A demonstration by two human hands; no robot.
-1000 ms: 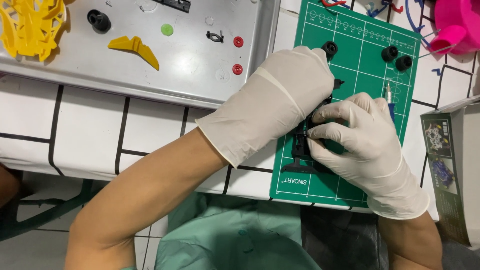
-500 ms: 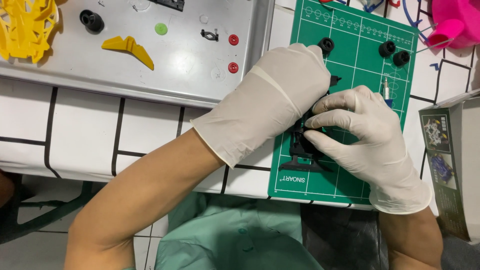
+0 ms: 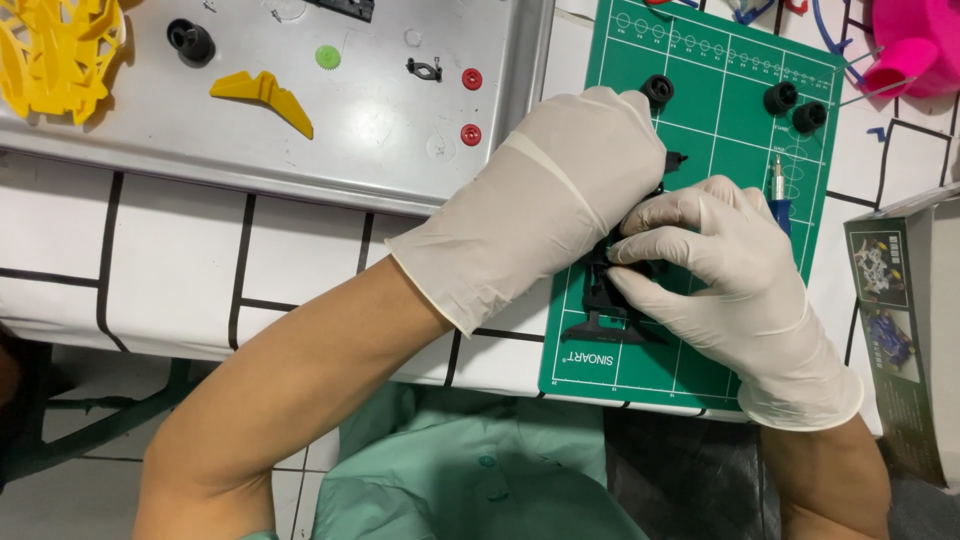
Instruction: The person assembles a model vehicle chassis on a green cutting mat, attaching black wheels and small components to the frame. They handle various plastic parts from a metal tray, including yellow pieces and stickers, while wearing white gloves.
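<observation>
Both gloved hands, the left hand [image 3: 560,190] and right hand [image 3: 720,270], close around a black plastic part [image 3: 605,295] near the middle of the green cutting mat [image 3: 700,120], whose near edge and lower corner stay bare, while three black wheels [image 3: 780,98] sit toward its far edge.

Left hand [image 3: 560,200] in a thin whitish disposable glove rolled at the wrist, right hand [image 3: 730,290] gloved alike, bare forearms, pale green buttoned garment.
</observation>
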